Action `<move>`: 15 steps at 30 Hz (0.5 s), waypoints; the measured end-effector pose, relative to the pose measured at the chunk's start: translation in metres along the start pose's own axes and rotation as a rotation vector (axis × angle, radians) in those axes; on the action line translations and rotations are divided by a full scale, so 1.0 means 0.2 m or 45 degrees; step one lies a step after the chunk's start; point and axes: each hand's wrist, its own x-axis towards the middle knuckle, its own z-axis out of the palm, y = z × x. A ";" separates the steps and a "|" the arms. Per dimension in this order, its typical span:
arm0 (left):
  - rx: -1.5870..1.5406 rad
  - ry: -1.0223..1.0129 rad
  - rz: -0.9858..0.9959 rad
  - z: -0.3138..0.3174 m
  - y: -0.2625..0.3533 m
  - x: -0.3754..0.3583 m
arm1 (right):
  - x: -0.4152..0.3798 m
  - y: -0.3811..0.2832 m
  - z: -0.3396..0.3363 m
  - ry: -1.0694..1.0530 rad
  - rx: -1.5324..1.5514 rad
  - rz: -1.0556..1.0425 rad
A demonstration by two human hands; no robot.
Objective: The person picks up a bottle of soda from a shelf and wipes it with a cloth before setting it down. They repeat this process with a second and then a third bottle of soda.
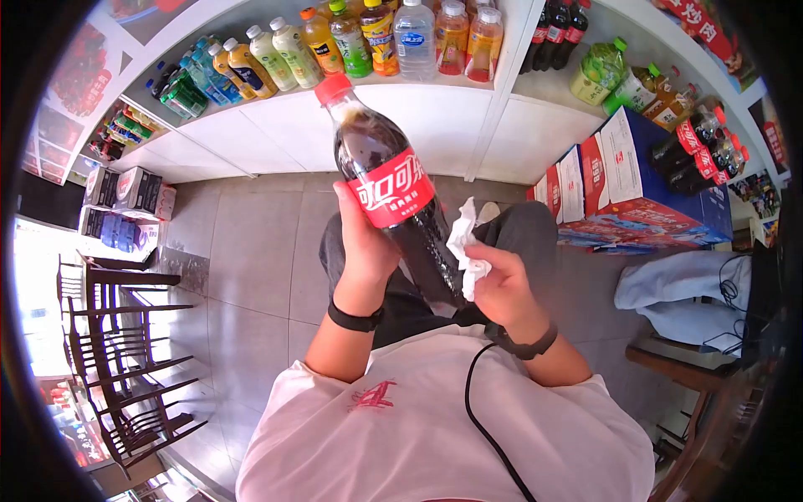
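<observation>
A large cola bottle (391, 180) with a red cap and red label is held up in front of me, tilted with its cap toward the upper left. My left hand (365, 234) is wrapped round its left side, just at and below the label. In my right hand (507, 283) a crumpled white tissue (467, 249) is pinched between thumb and fingers. The tissue sits right at the lower right side of the bottle. Dark liquid fills most of the bottle, with some foam near the neck.
Ahead, a white shelf (326, 94) carries a row of drink bottles. Red and blue cartons (619, 180) with cola bottles (703, 151) on top stand at the right. Stacked dark chairs (125, 335) are at the left. A black cable (493, 435) runs down my shirt.
</observation>
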 end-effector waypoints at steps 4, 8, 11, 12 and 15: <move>-0.235 -0.319 -0.140 0.05 0.03 -0.02 | 0.03 -0.04 0.02 -0.140 -0.255 0.136; 0.212 -0.201 -0.047 0.06 0.00 -0.07 | 0.11 -0.17 -0.02 0.088 -0.745 0.095; 0.363 -0.339 -0.006 0.06 0.01 -0.08 | 0.16 -0.25 -0.05 0.138 -0.873 0.118; 0.335 -0.405 -0.023 0.06 0.02 -0.09 | 0.17 -0.23 -0.04 0.096 -0.829 0.091; 0.213 -0.362 0.015 0.13 0.02 -0.10 | 0.10 -0.08 0.01 0.183 -0.333 0.194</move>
